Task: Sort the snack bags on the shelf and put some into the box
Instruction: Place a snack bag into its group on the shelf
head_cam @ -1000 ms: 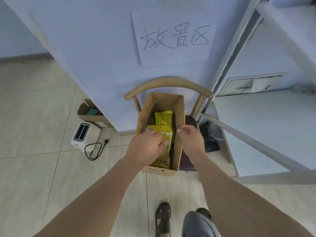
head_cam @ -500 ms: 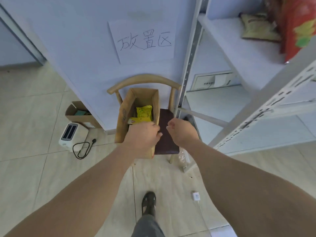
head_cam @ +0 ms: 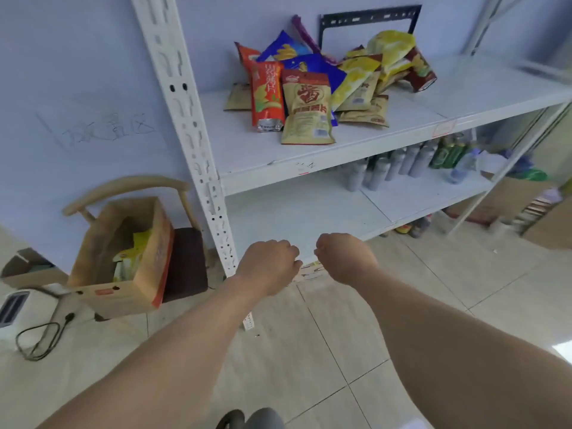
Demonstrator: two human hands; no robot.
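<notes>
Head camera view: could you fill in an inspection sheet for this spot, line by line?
Surface: white shelf; tiled floor below.
Job's things: snack bags heaped on the shelf; box on a chair, yellow bags inside.
Clutter: bottles on the lower shelf; toaster and a small carton on the floor.
Grippers: left hand and right hand loosely curled, holding nothing.
Cables: black cord coiled by the toaster.
Surroundings: pale wall with a handwritten paper sign; cartons at far right.

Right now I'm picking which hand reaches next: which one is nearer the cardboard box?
Left. The left hand is just right of the cardboard box; the right hand is farther right.
</notes>
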